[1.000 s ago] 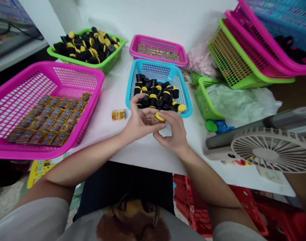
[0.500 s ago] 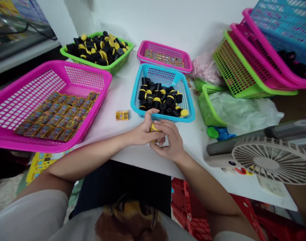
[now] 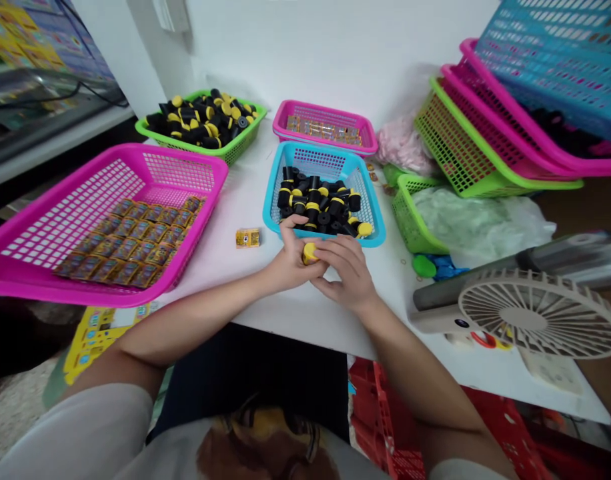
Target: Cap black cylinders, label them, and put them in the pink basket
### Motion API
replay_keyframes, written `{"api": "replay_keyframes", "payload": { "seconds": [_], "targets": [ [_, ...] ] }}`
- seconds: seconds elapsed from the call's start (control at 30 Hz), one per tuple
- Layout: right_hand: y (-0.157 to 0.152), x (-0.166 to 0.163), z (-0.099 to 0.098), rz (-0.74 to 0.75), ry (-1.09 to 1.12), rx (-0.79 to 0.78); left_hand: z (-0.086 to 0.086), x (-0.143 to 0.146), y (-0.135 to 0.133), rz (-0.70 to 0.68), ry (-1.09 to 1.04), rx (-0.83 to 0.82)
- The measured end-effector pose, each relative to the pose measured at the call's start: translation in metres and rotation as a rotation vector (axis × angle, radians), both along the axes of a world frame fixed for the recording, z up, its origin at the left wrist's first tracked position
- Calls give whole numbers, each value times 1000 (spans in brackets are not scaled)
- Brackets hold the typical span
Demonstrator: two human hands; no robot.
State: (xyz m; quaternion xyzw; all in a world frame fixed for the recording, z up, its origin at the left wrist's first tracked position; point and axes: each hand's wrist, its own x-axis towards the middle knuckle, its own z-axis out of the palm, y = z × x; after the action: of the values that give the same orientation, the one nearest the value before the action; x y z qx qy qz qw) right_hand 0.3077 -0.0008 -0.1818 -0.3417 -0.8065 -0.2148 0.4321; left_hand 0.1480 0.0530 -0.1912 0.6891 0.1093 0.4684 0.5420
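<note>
My left hand and my right hand meet over the white table, just in front of the blue basket. Both are closed around one small piece with a yellow cap; the rest of it is hidden by my fingers. The blue basket holds several black cylinders with yellow bands and caps. A small yellow packet lies alone on the table to the left of my hands.
A big pink basket at left holds rows of flat packets. At the back stand a green basket of black-and-yellow pieces and a small pink basket. Stacked tilted baskets, plastic bags and a white fan fill the right.
My hands have closed together tighter around the yellow-capped piece and sit slightly lower on the table. The view has shifted, so the baskets appear further right and down.
</note>
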Motion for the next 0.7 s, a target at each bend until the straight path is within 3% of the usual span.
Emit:
{"api": "replay_keyframes", "payload": {
  "seconds": [0.23, 0.37, 0.47, 0.57, 0.7],
  "targets": [
    [0, -1, -7, -122, -196, 94, -15, 1, -1, 150, 33, 156],
    [1, -3, -9, -152, -176, 151, -10, 3, 4, 179, 59, 181],
    [0, -3, -6, -167, -146, 182, 6, -7, -3, 228, 195, 147],
    [1, 5, -2, -214, -126, 220, 33, -37, -26, 236, 349, 78],
    [7, 23, -1, -412, -130, 190, 75, -99, -58, 258, 579, 236]
  ]
}}
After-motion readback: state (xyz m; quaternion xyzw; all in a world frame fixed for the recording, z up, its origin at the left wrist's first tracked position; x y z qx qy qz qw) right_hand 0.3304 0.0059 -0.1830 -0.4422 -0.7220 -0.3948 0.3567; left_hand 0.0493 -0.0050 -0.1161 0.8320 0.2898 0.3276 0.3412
